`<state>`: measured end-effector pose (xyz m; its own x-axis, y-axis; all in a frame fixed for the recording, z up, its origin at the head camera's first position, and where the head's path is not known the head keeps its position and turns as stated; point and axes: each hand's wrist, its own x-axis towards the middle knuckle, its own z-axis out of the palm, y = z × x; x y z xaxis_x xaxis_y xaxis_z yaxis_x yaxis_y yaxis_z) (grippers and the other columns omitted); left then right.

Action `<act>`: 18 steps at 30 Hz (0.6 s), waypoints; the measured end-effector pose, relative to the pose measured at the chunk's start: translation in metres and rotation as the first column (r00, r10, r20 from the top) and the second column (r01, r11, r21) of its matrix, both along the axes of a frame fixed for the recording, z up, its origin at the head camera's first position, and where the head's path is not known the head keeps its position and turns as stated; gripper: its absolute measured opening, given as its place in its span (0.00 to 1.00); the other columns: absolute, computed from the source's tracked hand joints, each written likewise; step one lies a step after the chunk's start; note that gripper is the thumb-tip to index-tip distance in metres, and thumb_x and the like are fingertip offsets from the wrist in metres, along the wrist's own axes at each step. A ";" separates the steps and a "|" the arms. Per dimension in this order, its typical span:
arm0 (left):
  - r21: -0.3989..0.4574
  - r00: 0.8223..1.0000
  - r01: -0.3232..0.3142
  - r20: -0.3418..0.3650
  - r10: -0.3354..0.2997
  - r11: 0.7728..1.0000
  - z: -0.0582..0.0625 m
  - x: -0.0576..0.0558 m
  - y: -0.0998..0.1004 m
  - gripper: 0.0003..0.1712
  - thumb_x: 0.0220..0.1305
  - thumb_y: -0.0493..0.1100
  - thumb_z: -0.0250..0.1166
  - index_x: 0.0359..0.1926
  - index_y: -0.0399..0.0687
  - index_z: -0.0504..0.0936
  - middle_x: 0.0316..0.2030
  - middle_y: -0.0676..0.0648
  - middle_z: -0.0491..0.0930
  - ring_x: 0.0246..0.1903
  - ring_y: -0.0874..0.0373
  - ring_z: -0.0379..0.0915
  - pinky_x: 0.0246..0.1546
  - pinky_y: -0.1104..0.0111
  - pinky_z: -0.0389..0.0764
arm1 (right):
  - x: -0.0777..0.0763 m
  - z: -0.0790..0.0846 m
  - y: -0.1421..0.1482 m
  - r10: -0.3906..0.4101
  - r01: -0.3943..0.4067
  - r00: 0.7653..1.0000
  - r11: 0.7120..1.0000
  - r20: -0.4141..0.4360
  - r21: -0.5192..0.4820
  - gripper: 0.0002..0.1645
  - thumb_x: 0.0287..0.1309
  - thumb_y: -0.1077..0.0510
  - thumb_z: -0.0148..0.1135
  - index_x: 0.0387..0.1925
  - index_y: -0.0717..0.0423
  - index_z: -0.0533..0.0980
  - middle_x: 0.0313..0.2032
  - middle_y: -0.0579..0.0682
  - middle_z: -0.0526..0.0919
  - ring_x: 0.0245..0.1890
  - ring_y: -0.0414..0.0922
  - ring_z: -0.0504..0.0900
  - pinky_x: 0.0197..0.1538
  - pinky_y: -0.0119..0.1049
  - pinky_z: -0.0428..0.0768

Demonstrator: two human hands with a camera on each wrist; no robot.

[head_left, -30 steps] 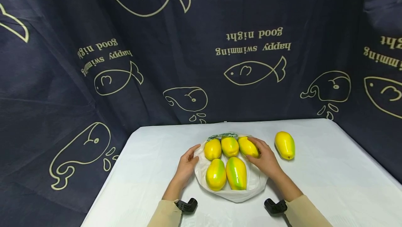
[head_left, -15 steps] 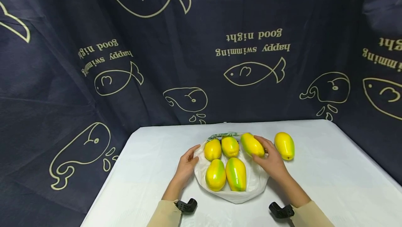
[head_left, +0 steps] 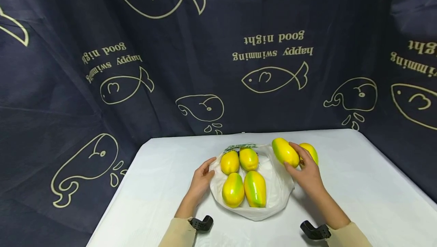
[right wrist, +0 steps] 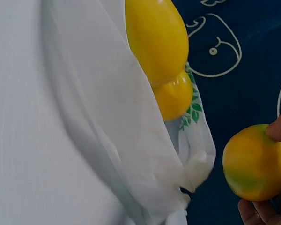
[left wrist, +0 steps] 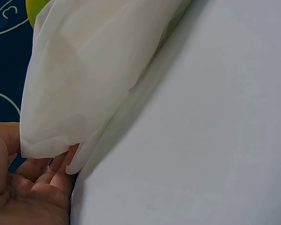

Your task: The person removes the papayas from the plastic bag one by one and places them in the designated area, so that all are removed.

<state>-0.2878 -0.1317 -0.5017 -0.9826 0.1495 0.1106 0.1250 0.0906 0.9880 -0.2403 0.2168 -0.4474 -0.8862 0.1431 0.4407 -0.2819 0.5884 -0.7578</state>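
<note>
In the head view, a white plastic bag (head_left: pixel 276 192) lies spread on the table with several yellow-green mangoes in it, such as the front left mango (head_left: pixel 233 190). My left hand (head_left: pixel 200 178) holds the bag's left edge; the left wrist view shows the film between thumb and fingers (left wrist: pixel 42 176). Above the bag's right rim, my right hand (head_left: pixel 307 173) grips one mango (head_left: pixel 285 152) between thumb and fingers. The right wrist view has this mango (right wrist: pixel 253 161) clear of the bag. Another mango (head_left: pixel 310 152) lies on the table behind the right hand, partly hidden by it.
A white cloth covers the table (head_left: pixel 355 186). Behind it hangs a dark blue curtain (head_left: pixel 273 110) with fish and whale drawings. Green leaf print (right wrist: pixel 195 112) shows on the bag. Each wrist wears a black strap camera, such as the left camera (head_left: pixel 202 223).
My right hand has lifted one mango from the bag's back right and carried it rightward past the rim. The left hand stays at the bag's left edge.
</note>
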 end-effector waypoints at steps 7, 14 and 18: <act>0.007 1.000 0.006 0.009 -0.006 1.000 0.003 0.000 0.001 0.28 0.72 0.31 0.51 0.71 0.48 0.69 0.74 0.41 0.64 0.74 0.46 0.57 0.75 0.52 0.59 | 0.005 0.004 0.021 -0.106 0.104 0.991 0.994 -0.081 -0.021 0.40 0.53 0.63 0.70 0.69 0.50 0.70 0.64 0.57 0.74 0.54 0.20 0.63 0.50 0.14 0.65; 0.003 1.000 0.002 -0.002 -0.002 1.000 0.002 0.001 0.000 0.28 0.72 0.30 0.51 0.71 0.47 0.70 0.74 0.40 0.63 0.75 0.46 0.56 0.76 0.51 0.58 | 0.011 0.003 0.042 -0.184 0.180 0.980 0.982 -0.077 -0.052 0.40 0.55 0.63 0.69 0.70 0.48 0.68 0.64 0.58 0.73 0.53 0.15 0.59 0.47 0.15 0.63; 0.002 1.000 0.001 -0.001 -0.001 1.000 0.002 0.001 0.000 0.28 0.72 0.30 0.51 0.70 0.48 0.70 0.73 0.40 0.65 0.74 0.46 0.59 0.75 0.52 0.59 | 0.014 0.000 0.053 -0.219 0.216 0.975 0.975 -0.051 -0.050 0.41 0.56 0.61 0.69 0.71 0.46 0.67 0.64 0.57 0.72 0.53 0.15 0.59 0.47 0.16 0.63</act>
<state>-0.2871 -0.1316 -0.5000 -0.9822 0.1505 0.1123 0.1264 0.0881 0.9881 -0.2268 0.2700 -0.4471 -0.8060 0.3499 0.4774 -0.1934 0.6067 -0.7711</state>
